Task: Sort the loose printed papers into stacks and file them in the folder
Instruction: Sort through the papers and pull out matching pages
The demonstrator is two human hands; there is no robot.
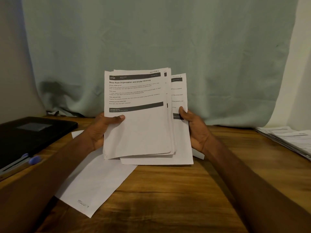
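I hold a bundle of printed papers (139, 132) upright above the wooden table (168, 190), slightly fanned, the front sheet headed "Shoe Rack Organization and Insole Cleaning". My left hand (102, 130) grips the bundle's left edge with the thumb on the front page. My right hand (195, 130) grips the right edge, thumb on a rear sheet. A black folder (32, 133) lies shut on the table at the left. A loose white sheet (94, 184) lies flat under the bundle, with faint print near its lower corner.
A stack of printed papers (289, 140) rests at the table's right edge. A pen with a blue cap (33, 159) lies by the folder's near edge. A pale green cloth (151, 47) hangs behind the table.
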